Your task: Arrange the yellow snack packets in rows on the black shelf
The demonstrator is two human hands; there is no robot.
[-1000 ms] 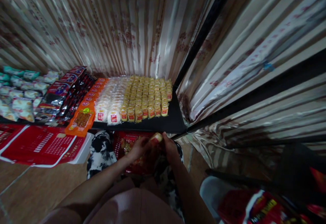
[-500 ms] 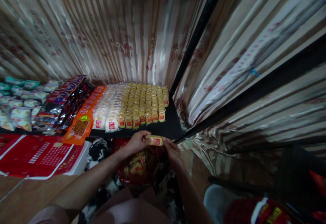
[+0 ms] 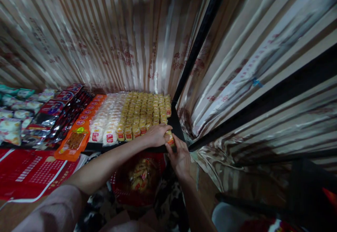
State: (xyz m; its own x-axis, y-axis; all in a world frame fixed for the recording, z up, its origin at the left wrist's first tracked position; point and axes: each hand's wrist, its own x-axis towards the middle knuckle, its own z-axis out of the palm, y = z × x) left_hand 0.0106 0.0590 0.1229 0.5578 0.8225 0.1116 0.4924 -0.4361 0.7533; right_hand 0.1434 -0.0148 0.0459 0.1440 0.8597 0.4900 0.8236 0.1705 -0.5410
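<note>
Between my two hands is a small yellow wrapped snack (image 3: 170,139) with a red label, held over the shelf's front right corner. My left hand (image 3: 158,135) grips it from the left, with the fingers bent round its upper end. My right hand (image 3: 179,154) pinches its lower right side. Rows of yellow wrapped snacks (image 3: 143,114) stand just behind my left hand on the black shelf (image 3: 177,123). Below my arms, a red basket (image 3: 123,195) holds more loose yellow packets (image 3: 140,175).
Left of the yellow rows lie white wrapped snacks (image 3: 109,137), an orange packet strip (image 3: 76,142), dark red packets (image 3: 56,114) and white-green packets (image 3: 10,128). A red printed bag (image 3: 34,175) is at lower left. Black poles (image 3: 200,45) and a striped curtain (image 3: 118,31) border the shelf.
Both hands have moved right and slightly up with the snack, from in front of the shelf to its front right corner. The snack has turned from lying sideways to a steeper angle.
</note>
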